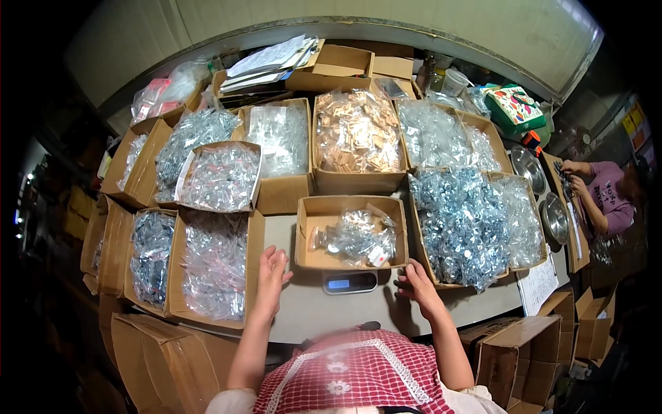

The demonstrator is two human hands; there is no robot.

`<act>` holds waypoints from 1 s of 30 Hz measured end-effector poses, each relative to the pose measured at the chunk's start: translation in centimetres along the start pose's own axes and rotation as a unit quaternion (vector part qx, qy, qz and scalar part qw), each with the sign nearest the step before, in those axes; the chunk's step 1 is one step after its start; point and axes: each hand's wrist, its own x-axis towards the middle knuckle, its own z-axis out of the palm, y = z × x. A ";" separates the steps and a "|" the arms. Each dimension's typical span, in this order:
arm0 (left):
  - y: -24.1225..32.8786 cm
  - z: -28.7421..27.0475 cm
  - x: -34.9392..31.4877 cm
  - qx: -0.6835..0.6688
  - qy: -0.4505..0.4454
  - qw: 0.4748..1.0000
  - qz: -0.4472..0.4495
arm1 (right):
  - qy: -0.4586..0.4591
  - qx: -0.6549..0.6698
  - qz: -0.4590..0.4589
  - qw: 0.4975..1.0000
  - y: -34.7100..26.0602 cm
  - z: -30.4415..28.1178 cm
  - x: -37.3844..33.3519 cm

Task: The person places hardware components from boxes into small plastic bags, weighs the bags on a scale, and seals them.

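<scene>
In front of me a small open carton rests on a grey digital scale with a lit display. Inside it lie clear plastic bags of small parts; a white label shows near the front. My left hand is raised to the left of the scale, fingers apart and slightly curled, holding nothing. By the carton's front right corner is my right hand, fingers spread and nothing gripped. Whether its fingertips touch that corner I cannot tell.
Cartons of bagged metal parts crowd both sides, including shiny blue-grey pieces at right and copper-coloured pieces behind. Papers on a clipboard lie at the back. Metal bowls stand at right, near a co-worker in a purple shirt.
</scene>
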 end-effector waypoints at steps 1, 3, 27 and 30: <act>0.0 0.1 0.0 -0.002 0.000 1.000 -0.002 | 0.003 0.000 0.002 1.000 0.0 0.0 0.1; -0.1 0.0 0.1 -0.001 -0.001 1.000 -0.002 | 0.005 0.003 0.004 1.000 0.0 -0.1 0.1; 6.0 0.5 -1.8 -0.198 -0.132 0.971 0.000 | -0.154 0.108 -0.039 0.981 -7.3 -2.0 -6.3; 12.7 5.2 -4.8 -0.259 -0.250 0.931 0.053 | -0.178 0.247 -0.103 0.947 -11.6 -3.6 -9.8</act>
